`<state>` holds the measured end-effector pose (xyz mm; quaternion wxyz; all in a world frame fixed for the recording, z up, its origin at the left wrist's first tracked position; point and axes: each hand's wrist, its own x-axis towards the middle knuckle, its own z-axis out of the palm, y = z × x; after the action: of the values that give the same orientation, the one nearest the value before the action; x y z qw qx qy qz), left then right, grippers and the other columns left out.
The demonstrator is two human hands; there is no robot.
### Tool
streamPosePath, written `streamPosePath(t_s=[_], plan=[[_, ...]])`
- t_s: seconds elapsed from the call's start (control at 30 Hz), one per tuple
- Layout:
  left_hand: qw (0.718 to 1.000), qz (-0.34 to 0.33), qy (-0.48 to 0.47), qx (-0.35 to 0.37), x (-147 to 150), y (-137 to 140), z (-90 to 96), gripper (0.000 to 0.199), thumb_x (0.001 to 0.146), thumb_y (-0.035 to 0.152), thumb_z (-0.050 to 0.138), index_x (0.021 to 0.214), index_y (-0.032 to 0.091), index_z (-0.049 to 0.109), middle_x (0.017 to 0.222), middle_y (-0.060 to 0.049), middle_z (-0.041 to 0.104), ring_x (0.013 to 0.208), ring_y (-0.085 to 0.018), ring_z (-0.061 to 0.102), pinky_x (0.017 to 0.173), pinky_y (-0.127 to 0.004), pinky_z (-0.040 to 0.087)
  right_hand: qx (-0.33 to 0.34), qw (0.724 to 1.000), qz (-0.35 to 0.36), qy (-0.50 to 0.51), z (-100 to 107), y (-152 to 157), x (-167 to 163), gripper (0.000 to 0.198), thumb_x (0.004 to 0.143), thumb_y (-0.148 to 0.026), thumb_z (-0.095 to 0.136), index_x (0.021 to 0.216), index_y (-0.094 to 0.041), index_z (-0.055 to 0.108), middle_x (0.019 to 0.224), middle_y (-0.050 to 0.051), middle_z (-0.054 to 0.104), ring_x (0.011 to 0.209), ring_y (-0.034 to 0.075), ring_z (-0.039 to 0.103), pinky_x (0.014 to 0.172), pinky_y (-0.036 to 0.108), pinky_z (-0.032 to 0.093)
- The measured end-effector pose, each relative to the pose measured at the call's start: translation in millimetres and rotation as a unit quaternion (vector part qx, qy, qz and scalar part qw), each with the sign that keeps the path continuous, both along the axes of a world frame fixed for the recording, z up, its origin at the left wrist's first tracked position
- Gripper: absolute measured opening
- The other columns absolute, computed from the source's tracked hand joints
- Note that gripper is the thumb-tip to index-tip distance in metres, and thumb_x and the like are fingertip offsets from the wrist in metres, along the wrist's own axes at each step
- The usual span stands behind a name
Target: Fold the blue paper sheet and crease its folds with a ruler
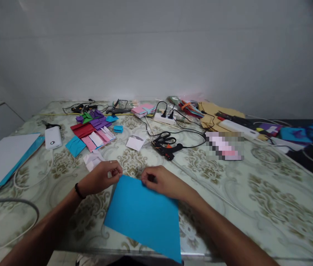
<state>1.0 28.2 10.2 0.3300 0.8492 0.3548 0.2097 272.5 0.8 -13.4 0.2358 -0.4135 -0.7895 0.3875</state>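
Observation:
A sheet of blue paper (pixel 145 216) lies before me at the table's front edge, one corner reaching past it. My left hand (pixel 105 177) pinches the sheet's far left corner between thumb and fingers. Along the same far edge, farther right, my right hand (pixel 162 181) has its fingers closed on the paper. Just beyond my left hand lies a folded white paper piece (pixel 93 159). A black glue gun (pixel 166 149) with its cord rests beyond my right hand, and a small white envelope (pixel 136 142) is left of it.
Folded coloured papers (pixel 91 129) are heaped at the back left. A white power bank (pixel 53 137) with a cable sits beside a stack of large sheets (pixel 6 155). Toward the back stand a power strip (pixel 164 118) with plugs and brown paper (pixel 214 111). Cords cross the patterned table (pixel 256 229).

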Motion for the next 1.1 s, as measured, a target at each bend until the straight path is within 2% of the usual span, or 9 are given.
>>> streamPosePath(t_s=[0.27,0.6,0.83,1.1], plan=[[1.0,0.009,-0.006,0.006,11,-9,-4.3,0.011,0.091,0.02,0.057,0.083,0.018,0.064,0.074,0.002,0.059,0.068,-0.012,0.054,0.066,-0.024,0.04,-0.007,1.0,-0.006,0.023,-1,-6,-11,0.014,0.08,-0.007,0.062,0.083,-0.018,0.071,0.077,-0.001,0.071,0.068,0.014,0.061,0.064,0.022,0.044],[1.0,0.001,0.012,-0.005,24,-14,-19.5,0.01,0.089,0.018,0.058,0.081,0.019,0.064,0.071,0.003,0.057,0.066,-0.013,0.053,0.065,-0.025,0.038,-0.013,0.999,-0.012,0.043,-9,-7,-21,0.014,0.076,-0.006,0.063,0.08,-0.018,0.069,0.073,-0.002,0.068,0.065,0.013,0.059,0.062,0.021,0.042],[1.0,-0.008,0.003,-0.007,17,-11,-10.3,0.011,0.092,0.022,0.059,0.082,0.019,0.065,0.074,0.001,0.06,0.07,-0.014,0.055,0.067,-0.025,0.041,-0.027,0.998,-0.01,0.057,-6,-8,-19,0.014,0.079,-0.007,0.062,0.082,-0.018,0.069,0.075,-0.002,0.069,0.066,0.013,0.06,0.062,0.021,0.044],[0.999,0.03,-0.025,0.008,-5,1,7.5,0.013,0.092,0.022,0.058,0.082,0.017,0.064,0.074,0.002,0.059,0.067,-0.012,0.052,0.065,-0.023,0.041,-0.031,0.997,-0.016,0.065,-4,-5,-13,0.011,0.082,-0.01,0.06,0.083,-0.018,0.068,0.076,-0.001,0.068,0.066,0.014,0.058,0.062,0.022,0.044]])
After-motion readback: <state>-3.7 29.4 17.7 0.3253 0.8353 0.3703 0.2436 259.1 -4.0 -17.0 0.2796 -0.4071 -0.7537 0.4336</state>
